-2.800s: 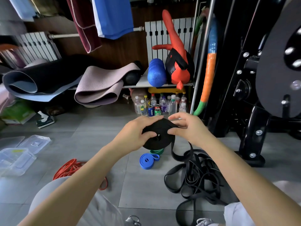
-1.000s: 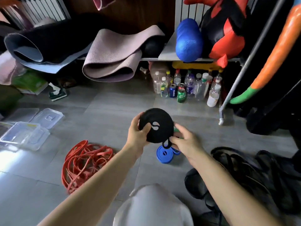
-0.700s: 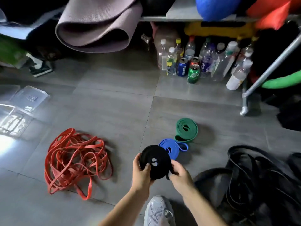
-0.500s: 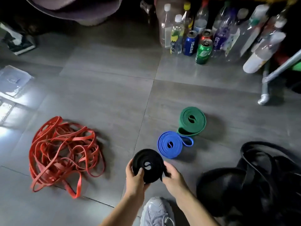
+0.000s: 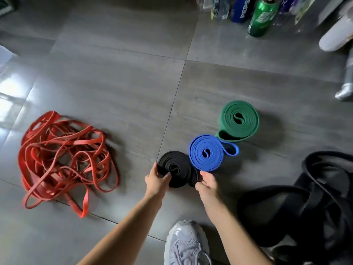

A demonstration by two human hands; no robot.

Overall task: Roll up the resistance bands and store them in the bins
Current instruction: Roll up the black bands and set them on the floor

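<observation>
A rolled black band [image 5: 174, 168] lies flat on the grey floor, touching a rolled blue band [image 5: 207, 153]. My left hand [image 5: 155, 180] grips the black roll's left edge with thumb and fingers. At the roll's right side my right hand [image 5: 207, 181] holds its loose outer end. A rolled green band [image 5: 238, 120] lies just beyond the blue one. Loose red bands [image 5: 63, 159] sprawl in a heap at the left. A tangle of unrolled black bands [image 5: 305, 201] lies at the right.
Cans and bottles [image 5: 259, 16] stand at the top right. A metal rack foot [image 5: 343, 92] is at the right edge. My grey shoe [image 5: 186, 243] sits at the bottom centre. A clear plastic piece [image 5: 4, 54] shows at the left edge.
The black roll has come down from chest height to the floor next to the blue roll, with both hands still on it. The camera has tilted down and closer.
</observation>
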